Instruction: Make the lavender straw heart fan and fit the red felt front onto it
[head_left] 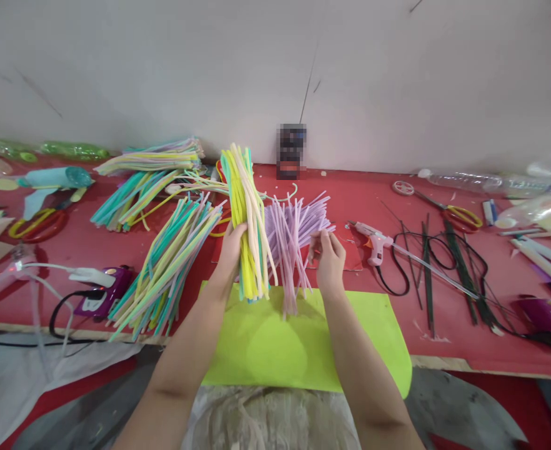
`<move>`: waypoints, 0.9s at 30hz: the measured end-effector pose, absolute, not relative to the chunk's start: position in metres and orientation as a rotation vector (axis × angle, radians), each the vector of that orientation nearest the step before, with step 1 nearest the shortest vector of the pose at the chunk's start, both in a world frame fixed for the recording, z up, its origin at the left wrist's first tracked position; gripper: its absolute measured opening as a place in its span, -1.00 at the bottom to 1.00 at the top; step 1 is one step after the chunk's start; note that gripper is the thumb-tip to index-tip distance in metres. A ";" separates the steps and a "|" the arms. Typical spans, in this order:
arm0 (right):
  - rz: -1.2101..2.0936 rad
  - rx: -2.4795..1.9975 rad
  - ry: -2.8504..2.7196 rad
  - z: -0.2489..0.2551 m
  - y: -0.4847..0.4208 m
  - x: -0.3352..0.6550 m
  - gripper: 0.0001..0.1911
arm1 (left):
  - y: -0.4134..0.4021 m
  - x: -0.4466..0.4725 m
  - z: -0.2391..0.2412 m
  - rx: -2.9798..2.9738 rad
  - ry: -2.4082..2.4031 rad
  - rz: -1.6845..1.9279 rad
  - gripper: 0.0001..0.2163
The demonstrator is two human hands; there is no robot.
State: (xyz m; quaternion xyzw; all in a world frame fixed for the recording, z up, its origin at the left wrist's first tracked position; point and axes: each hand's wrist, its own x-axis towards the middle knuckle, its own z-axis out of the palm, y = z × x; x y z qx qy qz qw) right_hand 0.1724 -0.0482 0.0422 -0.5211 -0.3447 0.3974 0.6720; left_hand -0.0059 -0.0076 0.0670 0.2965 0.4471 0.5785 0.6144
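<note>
While left grip [231, 249] holds yellow bundle [251, 250] | right grip [330, 257] unclear | glue gun [375, 241] near lilac stems [290, 232]

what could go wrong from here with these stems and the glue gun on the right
The mixed bundle in the left hand has uneven ends, so stems might slip out. The lilac stems lie crossed right beside it, so colours could get mixed. The pink glue gun on the right points its nozzle towards the right hand; if hot, which I can't tell, it might burn.
</note>
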 end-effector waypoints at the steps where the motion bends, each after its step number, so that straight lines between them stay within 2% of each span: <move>1: 0.929 -1.156 -0.735 0.041 -0.046 0.174 -0.65 | -0.008 -0.006 0.069 0.651 1.004 1.273 -0.72; 7: 1.055 -1.123 -0.741 0.041 -0.047 0.171 -0.67 | -0.012 -0.007 0.073 0.529 0.793 0.953 -0.54; 14: 1.280 -1.010 -1.204 0.048 -0.057 0.155 -0.62 | -0.020 0.014 0.058 0.656 0.749 1.004 -0.55; 20: 1.157 -1.013 -1.330 0.039 -0.058 0.148 -0.68 | -0.033 0.025 0.057 0.898 0.840 1.121 -0.55; 27: 0.900 -1.215 -1.662 0.041 -0.063 0.149 -0.70 | -0.032 0.009 0.081 1.294 1.148 1.118 -0.51</move>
